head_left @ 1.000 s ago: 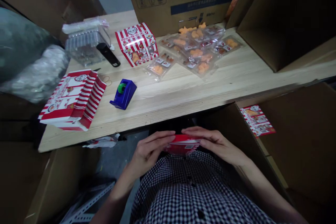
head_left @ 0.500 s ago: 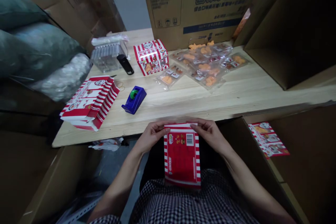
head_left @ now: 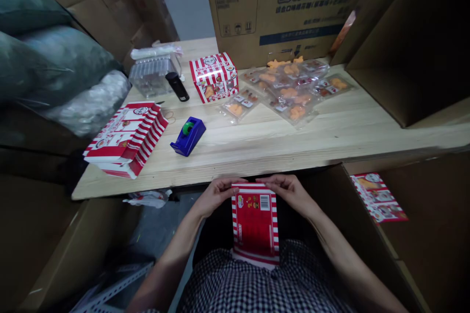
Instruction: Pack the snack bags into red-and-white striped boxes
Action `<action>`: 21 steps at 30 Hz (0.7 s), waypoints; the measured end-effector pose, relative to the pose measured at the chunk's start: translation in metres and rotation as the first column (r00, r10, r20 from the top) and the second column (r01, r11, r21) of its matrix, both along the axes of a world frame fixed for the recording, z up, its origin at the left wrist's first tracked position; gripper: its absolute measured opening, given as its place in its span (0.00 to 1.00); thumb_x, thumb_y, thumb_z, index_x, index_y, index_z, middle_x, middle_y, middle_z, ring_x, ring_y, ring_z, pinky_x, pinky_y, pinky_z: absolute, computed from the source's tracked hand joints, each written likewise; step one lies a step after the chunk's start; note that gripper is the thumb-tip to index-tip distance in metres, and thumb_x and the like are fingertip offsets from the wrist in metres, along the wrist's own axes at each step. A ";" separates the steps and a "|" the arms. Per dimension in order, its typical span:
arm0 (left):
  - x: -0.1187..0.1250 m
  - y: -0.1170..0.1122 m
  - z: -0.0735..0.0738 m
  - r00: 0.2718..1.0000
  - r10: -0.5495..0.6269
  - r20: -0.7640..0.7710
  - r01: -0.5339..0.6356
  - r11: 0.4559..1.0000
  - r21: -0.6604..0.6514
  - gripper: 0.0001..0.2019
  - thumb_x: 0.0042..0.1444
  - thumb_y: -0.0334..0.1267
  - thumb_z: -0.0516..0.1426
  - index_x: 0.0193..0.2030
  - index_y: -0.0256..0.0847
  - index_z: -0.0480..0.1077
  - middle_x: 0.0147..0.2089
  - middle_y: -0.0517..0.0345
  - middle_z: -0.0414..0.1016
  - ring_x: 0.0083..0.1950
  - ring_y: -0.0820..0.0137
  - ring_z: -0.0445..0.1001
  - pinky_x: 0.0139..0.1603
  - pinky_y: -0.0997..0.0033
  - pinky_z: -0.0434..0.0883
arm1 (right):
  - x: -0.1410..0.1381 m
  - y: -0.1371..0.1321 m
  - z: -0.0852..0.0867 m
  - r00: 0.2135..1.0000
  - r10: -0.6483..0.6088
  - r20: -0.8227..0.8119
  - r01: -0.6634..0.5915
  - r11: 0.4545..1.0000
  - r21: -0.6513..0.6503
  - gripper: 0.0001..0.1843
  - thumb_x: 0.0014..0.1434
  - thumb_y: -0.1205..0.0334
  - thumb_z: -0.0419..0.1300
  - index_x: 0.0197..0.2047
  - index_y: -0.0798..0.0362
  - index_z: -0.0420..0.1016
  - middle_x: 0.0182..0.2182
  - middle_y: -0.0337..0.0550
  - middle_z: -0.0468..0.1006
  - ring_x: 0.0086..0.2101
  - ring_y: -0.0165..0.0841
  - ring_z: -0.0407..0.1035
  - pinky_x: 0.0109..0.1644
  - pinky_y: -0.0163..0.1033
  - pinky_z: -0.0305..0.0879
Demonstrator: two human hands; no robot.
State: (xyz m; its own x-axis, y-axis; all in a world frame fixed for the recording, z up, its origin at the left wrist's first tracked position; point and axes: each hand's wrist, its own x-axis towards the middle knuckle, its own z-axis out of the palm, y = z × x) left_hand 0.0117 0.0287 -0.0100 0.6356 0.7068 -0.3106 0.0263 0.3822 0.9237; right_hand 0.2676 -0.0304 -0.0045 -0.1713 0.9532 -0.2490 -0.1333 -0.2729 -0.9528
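Observation:
A flat red-and-white striped carton (head_left: 255, 222), with a barcode near its top right, rests against my lap below the table edge. My left hand (head_left: 217, 196) grips its upper left corner, thumb on the printed face. At the upper right edge my right hand (head_left: 288, 190) holds it the same way; the fingers behind the top edge are partly hidden. Beyond my hands, on the table, are a blue tape dispenser (head_left: 193, 139) with a green core and a stack of flat striped cartons (head_left: 123, 139).
A folded striped box (head_left: 215, 78) stands at the table's back, beside clear packs of orange pieces (head_left: 290, 93). Clear plastic trays (head_left: 152, 76) and a black cylinder (head_left: 177, 87) are left of it. Big cardboard boxes (head_left: 308, 5) wall the back and right. A printed sheet (head_left: 380, 198) lies lower right.
The carton's top edge and both hands sit slightly lower in view. My right hand's fingers have shifted along the top edge toward the middle. The view has turned slightly.

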 end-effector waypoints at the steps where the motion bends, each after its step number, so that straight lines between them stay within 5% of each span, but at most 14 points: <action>1: -0.001 -0.003 -0.001 1.000 0.006 -0.005 -0.006 1.000 0.005 0.17 0.59 0.42 0.63 0.54 0.40 0.77 0.53 0.47 0.80 0.53 0.60 0.78 0.57 0.62 0.70 | -0.002 -0.007 -0.001 1.000 -0.004 0.007 0.004 0.999 0.033 0.14 0.58 0.51 0.66 0.46 0.47 0.83 0.51 0.45 0.82 0.52 0.40 0.75 0.60 0.51 0.67; 6: 0.003 -0.015 0.007 0.998 0.041 -0.046 -0.032 0.981 0.191 0.14 0.62 0.41 0.59 0.53 0.43 0.77 0.59 0.48 0.76 0.60 0.58 0.73 0.61 0.58 0.68 | 0.000 -0.028 0.007 0.992 -0.034 0.119 0.012 0.984 0.177 0.11 0.64 0.56 0.63 0.49 0.44 0.81 0.57 0.44 0.77 0.60 0.39 0.67 0.66 0.52 0.60; 13: 0.002 -0.033 0.035 0.992 0.096 -0.086 -0.034 0.836 0.548 0.14 0.66 0.34 0.55 0.52 0.46 0.78 0.58 0.50 0.77 0.58 0.62 0.76 0.58 0.60 0.72 | -0.011 -0.044 0.033 0.996 -0.016 0.083 0.001 0.984 0.180 0.12 0.69 0.58 0.56 0.52 0.41 0.77 0.66 0.41 0.66 0.62 0.39 0.63 0.65 0.51 0.61; 16: 0.000 -0.034 0.033 0.992 0.082 -0.093 -0.013 0.816 0.577 0.14 0.66 0.34 0.54 0.54 0.47 0.77 0.58 0.51 0.77 0.58 0.63 0.76 0.58 0.60 0.73 | -0.012 -0.046 0.028 0.987 -0.005 0.164 -0.031 0.976 0.215 0.15 0.70 0.58 0.54 0.56 0.39 0.76 0.64 0.42 0.68 0.63 0.38 0.62 0.67 0.52 0.58; 21: 0.001 -0.033 0.018 0.992 0.086 -0.090 -0.029 0.862 0.506 0.13 0.63 0.36 0.58 0.54 0.46 0.77 0.61 0.49 0.74 0.60 0.61 0.74 0.60 0.56 0.71 | -0.007 -0.041 0.014 0.983 0.040 0.181 -0.077 0.976 0.205 0.13 0.66 0.58 0.60 0.53 0.40 0.79 0.55 0.43 0.77 0.58 0.39 0.69 0.64 0.50 0.63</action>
State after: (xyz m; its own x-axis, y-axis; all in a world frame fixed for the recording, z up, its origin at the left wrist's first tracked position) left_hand 0.0129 -0.0041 0.0079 0.5724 0.8193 0.0343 0.1267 -0.1297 0.9834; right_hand 0.2608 -0.0715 0.0099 -0.2001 0.9769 -0.0753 0.0502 -0.0665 -0.9965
